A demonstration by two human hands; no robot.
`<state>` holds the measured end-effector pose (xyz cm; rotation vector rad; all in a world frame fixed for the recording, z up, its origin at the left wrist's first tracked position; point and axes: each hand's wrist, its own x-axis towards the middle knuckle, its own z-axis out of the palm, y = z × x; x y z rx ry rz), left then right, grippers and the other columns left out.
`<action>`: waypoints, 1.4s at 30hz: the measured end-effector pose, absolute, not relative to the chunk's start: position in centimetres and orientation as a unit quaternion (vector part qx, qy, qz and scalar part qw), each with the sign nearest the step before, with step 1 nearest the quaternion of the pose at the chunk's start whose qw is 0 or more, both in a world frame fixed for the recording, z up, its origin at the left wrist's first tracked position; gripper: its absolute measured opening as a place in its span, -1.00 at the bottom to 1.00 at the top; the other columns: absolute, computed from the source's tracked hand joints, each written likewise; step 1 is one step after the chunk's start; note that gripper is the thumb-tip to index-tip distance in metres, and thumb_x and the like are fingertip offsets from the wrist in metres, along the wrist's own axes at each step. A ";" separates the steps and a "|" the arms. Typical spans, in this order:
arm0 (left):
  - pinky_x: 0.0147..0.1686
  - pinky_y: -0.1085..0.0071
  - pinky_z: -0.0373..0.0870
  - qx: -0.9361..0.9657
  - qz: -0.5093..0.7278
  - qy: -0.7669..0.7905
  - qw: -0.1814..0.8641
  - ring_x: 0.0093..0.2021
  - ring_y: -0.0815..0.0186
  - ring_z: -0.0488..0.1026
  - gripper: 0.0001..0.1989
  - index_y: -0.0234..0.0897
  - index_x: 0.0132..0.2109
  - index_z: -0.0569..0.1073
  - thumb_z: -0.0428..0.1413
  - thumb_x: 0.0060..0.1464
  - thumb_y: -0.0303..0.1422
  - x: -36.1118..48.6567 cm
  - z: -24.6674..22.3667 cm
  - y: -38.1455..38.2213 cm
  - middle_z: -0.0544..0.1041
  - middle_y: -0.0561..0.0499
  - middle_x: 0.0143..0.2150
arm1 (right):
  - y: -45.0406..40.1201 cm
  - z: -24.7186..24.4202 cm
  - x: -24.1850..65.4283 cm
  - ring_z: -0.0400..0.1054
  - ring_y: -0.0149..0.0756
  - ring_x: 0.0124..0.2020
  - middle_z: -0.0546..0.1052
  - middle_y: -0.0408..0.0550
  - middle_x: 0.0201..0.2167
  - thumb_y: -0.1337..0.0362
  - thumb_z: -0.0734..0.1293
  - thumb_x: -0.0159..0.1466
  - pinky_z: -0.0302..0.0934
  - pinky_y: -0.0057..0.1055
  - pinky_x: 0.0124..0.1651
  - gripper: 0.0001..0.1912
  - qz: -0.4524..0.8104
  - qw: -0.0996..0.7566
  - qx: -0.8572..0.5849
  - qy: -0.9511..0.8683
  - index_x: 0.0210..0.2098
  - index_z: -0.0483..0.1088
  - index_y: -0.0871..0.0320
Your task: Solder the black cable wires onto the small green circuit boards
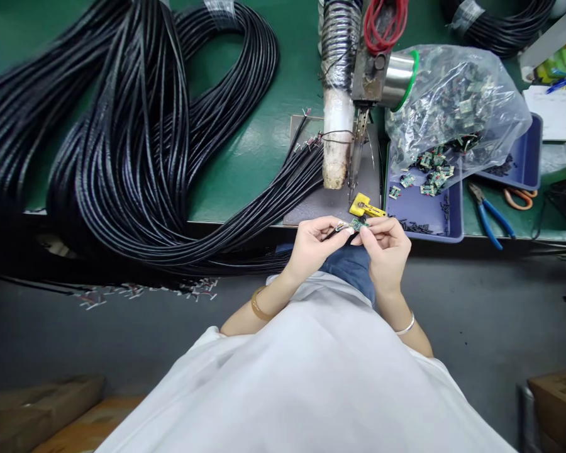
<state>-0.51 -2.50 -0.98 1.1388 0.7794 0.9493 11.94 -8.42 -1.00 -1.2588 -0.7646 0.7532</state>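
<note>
My left hand (315, 245) pinches the stripped end of a black cable (334, 233) at the bench's front edge. Opposite it, my right hand (384, 244) holds a small green circuit board (357, 224) between thumb and fingers. Cable end and board meet between my fingertips; whether they are joined I cannot tell. Just beyond my fingers lies a yellow holder (365, 206). Above that, a soldering iron (358, 148) points down from a metal stand, beside a spool of solder wire (399, 78).
Bundled black cables (136, 138) cover the bench's left side. A foil-wrapped duct (338, 113) hangs down in the middle. At right stand a blue tray (455, 220) with small boards, a plastic bag (457, 94) of boards, blue-handled pliers (493, 217) and orange-handled scissors (521, 198).
</note>
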 end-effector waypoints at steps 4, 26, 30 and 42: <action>-0.36 0.54 0.43 0.509 0.427 0.338 0.667 -0.44 0.44 0.48 -0.93 -0.33 -0.38 0.61 0.31 0.02 -0.40 -0.5 -0.9 -2.5 0.61 0.05 -0.44 | -8.2 -1.4 11.8 0.52 -0.51 -0.52 0.54 -0.26 -0.35 0.28 0.50 0.20 0.47 -0.58 -0.41 -0.82 0.373 0.707 -0.521 -0.300 -0.41 0.40 0.11; -0.37 0.51 0.37 0.495 0.408 0.341 0.688 -0.44 0.44 0.42 -0.81 -0.34 -0.39 0.57 0.33 0.02 -0.28 -0.3 -0.3 -2.9 0.56 0.04 -0.44 | -8.0 -1.7 10.4 0.40 -0.57 -0.56 0.41 -0.28 -0.34 0.22 0.42 0.26 0.38 -0.54 -0.43 -0.75 0.298 0.714 -0.556 -0.304 -0.37 0.24 0.07; -0.43 0.54 0.28 0.484 0.388 0.342 0.706 -0.49 0.49 0.34 -0.77 -0.36 -0.42 0.54 0.34 0.00 -0.28 -0.3 -0.3 -3.0 0.49 0.08 -0.49 | -7.8 -1.4 10.7 0.38 -0.61 -0.61 0.41 -0.29 -0.36 0.23 0.44 0.25 0.33 -0.59 -0.50 -0.75 0.288 0.732 -0.536 -0.307 -0.38 0.26 0.08; -0.65 0.55 -0.24 0.348 0.361 0.342 0.795 -0.64 0.60 -0.09 -0.68 -0.29 -0.33 0.43 0.38 -0.08 -0.24 -1.0 -1.5 -1.6 0.13 0.25 -0.58 | -9.4 0.6 14.6 0.54 -0.36 -0.27 0.58 -0.15 -0.32 0.30 0.47 0.22 0.50 -0.41 -0.23 -0.90 0.137 0.634 -0.632 -0.423 -0.37 0.46 0.08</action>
